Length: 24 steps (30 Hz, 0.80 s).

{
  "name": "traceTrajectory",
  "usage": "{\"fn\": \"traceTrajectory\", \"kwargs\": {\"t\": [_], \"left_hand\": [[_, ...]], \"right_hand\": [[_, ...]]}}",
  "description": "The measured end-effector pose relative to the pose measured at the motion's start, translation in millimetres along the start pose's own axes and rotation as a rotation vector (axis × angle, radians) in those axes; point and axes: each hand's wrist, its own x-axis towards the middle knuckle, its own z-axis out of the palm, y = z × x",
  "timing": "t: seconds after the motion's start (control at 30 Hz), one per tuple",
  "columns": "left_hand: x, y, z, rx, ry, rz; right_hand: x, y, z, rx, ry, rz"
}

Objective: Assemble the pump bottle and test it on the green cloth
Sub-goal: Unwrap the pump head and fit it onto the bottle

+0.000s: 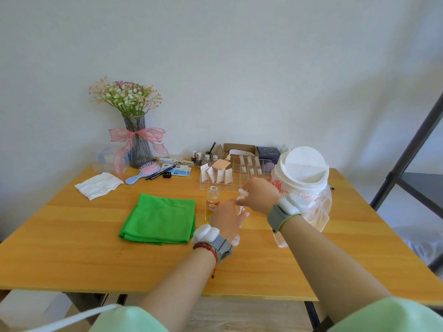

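Note:
A folded green cloth (159, 218) lies flat on the wooden table (96, 255). Just right of it stands a small uncapped bottle of orange liquid (212, 202). My left hand (225, 220) is closed around a clear bottle (236, 240), which is mostly hidden; only its lower end shows under my wrist. Directly above it, my right hand (260, 195) pinches a white pump head (242, 195) at the clear bottle's top. I cannot tell whether the pump is seated on the neck.
A clear compartment organiser (230, 173) with small bottles stands behind my hands. A white tub in a plastic bag (302, 173) sits at the right. A flower vase (139, 144), a hairbrush (143, 173) and a white tissue (98, 185) are at the back left.

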Motion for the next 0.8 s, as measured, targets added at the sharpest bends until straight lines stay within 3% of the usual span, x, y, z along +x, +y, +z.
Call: {"fn": "traceTrajectory", "kwargs": {"t": [0.43, 0.7, 0.8], "left_hand": [[3, -5, 5, -0.108, 0.014, 0.005], [2, -2, 2, -0.069, 0.007, 0.016], [3, -3, 2, -0.051, 0.005, 0.013]], "right_hand": [[10, -2, -2, -0.027, -0.057, -0.072], [8, 0, -12, -0.06, -0.177, -0.2], [3, -2, -11, -0.047, -0.118, -0.228]]}}
